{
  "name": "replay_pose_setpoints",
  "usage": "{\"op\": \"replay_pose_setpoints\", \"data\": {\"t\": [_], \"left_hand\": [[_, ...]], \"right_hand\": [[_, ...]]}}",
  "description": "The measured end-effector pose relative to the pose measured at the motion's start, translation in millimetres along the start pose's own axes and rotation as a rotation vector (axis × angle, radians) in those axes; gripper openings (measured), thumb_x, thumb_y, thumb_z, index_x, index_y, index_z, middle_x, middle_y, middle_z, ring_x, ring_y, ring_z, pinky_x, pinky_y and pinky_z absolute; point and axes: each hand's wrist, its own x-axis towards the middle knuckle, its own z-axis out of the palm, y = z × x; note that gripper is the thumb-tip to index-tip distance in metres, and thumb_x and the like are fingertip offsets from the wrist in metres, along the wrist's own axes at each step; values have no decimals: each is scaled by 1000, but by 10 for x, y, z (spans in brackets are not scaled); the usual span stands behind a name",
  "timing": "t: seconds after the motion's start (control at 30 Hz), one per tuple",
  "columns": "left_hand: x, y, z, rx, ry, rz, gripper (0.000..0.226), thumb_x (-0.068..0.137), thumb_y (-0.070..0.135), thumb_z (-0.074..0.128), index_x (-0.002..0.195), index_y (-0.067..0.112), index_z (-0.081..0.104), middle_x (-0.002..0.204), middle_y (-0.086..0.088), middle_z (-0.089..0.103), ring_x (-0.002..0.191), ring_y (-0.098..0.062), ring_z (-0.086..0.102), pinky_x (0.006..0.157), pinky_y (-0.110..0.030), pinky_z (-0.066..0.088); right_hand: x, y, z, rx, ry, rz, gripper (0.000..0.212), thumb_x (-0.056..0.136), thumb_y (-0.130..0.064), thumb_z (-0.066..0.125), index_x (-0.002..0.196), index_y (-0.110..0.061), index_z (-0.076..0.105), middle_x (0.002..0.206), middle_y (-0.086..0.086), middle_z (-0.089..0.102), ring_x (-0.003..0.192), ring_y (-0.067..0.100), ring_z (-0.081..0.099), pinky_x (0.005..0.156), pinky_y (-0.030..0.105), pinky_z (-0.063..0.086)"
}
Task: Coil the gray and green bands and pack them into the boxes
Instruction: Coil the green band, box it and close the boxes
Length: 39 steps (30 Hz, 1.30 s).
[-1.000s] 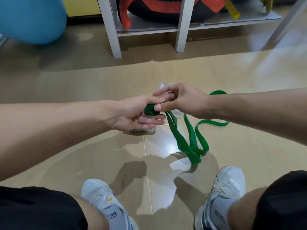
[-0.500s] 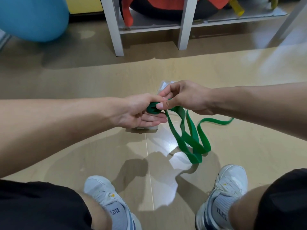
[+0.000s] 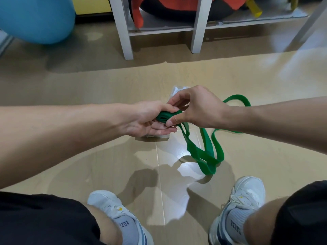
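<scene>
Bright, even indoor light. White glare patches shine on the glossy beige wooden floor (image 3: 177, 76) near the middle; soft arm shadows fall beside them. Far right corner is smeared; edges bend from wide-angle distortion.

Blue exercise ball (image 3: 35, 18) far left on wood floor (image 3: 106, 165). White shelf frame (image 3: 196, 27) behind, holding orange-black item (image 3: 177, 6), possibly bag. White sneakers (image 3: 246, 206) at bottom edge.
</scene>
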Motion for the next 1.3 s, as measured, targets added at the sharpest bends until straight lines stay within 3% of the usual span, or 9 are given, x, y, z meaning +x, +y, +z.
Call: {"op": "replay_pose_setpoints", "data": {"t": [0.1,0.23,0.37,0.53,0.7,0.8,0.97,1.13,1.3], "left_hand": [[-8,13,-24,-7,-10,13,19,95,25,69,105,8,70,107,-17,78,100,-31,76,96,-39,59],[-40,7,-60,24,-52,39,21,97,28,67,107,10,72,99,-12,79,98,-28,77,98,-39,57],[-82,2,-48,88,-47,40,24,96,34,67,110,14,69,113,-14,75,106,-28,74,103,-41,55],[-99,37,102,342,251,171,24,85,28,71,102,11,71,97,-8,77,88,-20,77,71,-30,64],[-121,91,91,355,292,229,21,82,19,72,98,6,71,84,-8,76,76,-17,75,61,-29,59],[-128,57,56,341,305,270,21,78,21,71,92,5,74,73,-8,77,66,-17,75,67,-31,63],[-163,72,-86,185,171,240,27,83,24,70,102,5,73,83,-13,79,80,-22,79,83,-37,64],[-239,105,-222,70,-68,201,24,98,25,57,113,9,67,101,-16,79,95,-28,78,88,-34,61],[-268,180,-173,68,-71,213,23,98,25,58,115,12,66,107,-14,78,102,-28,76,101,-40,55]], "right_hand": [[-13,-22,15,-27,31,-33,41,67,-33,94,104,-24,77,85,-14,75,77,-4,70,73,12,56],[-4,-65,59,-93,83,-29,32,69,-29,91,97,-23,76,76,-15,71,67,-5,65,60,11,51],[7,-129,44,-157,107,-26,23,69,-27,87,88,-23,74,72,-10,73,67,5,68,63,29,58],[54,-237,30,-379,90,-68,34,66,-37,85,94,-23,73,85,-7,72,78,13,66,70,40,60],[32,-297,35,-477,146,-99,41,66,-49,82,98,-26,71,90,-9,63,85,16,57,71,39,54],[23,-296,50,-408,140,-140,40,71,-44,80,107,-28,75,89,-13,59,88,12,54,71,30,48],[30,-312,34,-213,97,-140,56,74,-39,88,125,-27,68,102,-11,71,92,6,64,83,19,53],[-2,-298,-14,-74,122,-59,40,68,-42,92,100,-30,71,87,-18,70,85,-3,66,71,7,52],[-9,-410,-180,-148,143,-62,37,65,-41,94,90,-29,70,78,-16,70,72,-3,66,60,10,50]]}}
